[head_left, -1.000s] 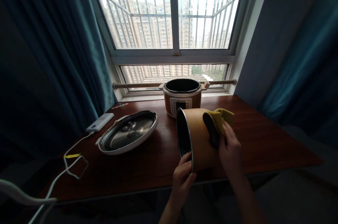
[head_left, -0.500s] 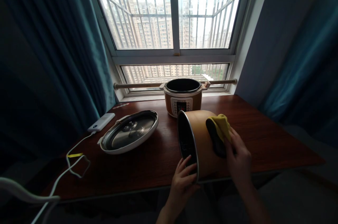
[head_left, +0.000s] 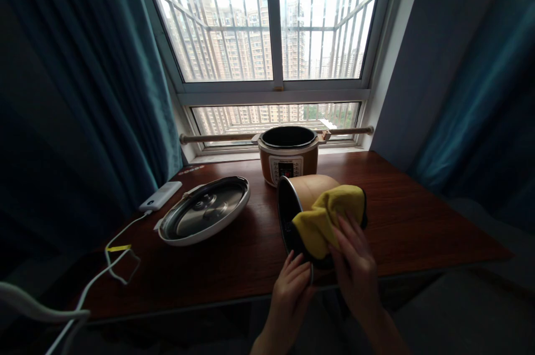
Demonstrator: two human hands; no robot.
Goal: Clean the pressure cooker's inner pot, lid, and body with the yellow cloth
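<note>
A pressure cooker's inner pot point(head_left: 311, 185), gold outside and dark inside, lies tipped on its side near the table's front edge, its mouth facing left. My left hand point(head_left: 290, 288) grips the lower rim, fingers inside the mouth and thumb outside. Against the outer wall my right hand point(head_left: 355, 266) presses a yellow cloth point(head_left: 326, 221) with a dark underside. The cloth is spread over much of the pot's side and reaches close to the rim. Behind the pot stands the cooker body point(head_left: 288, 157), lidless, with its control panel facing me.
A detached lid point(head_left: 209, 210) lies underside up, tilted, on the left of the wooden table point(head_left: 401, 204). Farther left are a white power bank point(head_left: 161, 195) and a white cable point(head_left: 94, 282) with a yellow tie point(head_left: 119, 248). Blue curtains point(head_left: 125, 65) flank the barred window.
My right hand has moved left and toward me along the pot, and the cloth, bunched before, is now spread wide. My left hand stays on the rim.
</note>
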